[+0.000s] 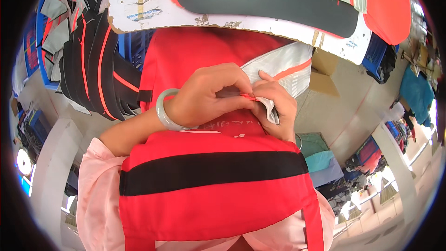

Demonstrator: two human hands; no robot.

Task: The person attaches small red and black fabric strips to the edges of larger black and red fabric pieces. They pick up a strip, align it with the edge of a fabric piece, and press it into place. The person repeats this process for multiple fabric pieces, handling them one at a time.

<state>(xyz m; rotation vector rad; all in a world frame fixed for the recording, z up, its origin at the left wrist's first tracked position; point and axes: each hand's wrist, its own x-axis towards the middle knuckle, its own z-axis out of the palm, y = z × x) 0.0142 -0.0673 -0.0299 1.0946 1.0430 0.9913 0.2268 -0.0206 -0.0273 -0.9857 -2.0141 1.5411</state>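
A light grey fabric piece with an orange stripe [299,76] lies over my lap, its near edge gathered up between my hands. My left hand [202,94], with a pale bangle at the wrist, pinches a bit of orange edging at the cloth's end between thumb and fingertips. My right hand [282,107] is closed around the same piece, and a folded corner of it sticks out below the fingers. Both hands meet fingertip to fingertip above my red apron [186,56]. The pinched spot itself is partly hidden by the fingers.
Ahead stands a worn white table [153,7] bearing a dark grey panel [260,0] with red edges. Red fabric [388,7] hangs off its right side. At left, black strips with orange lines [93,65] spill from a blue crate [41,56]. A cardboard box [323,81] sits under the table.
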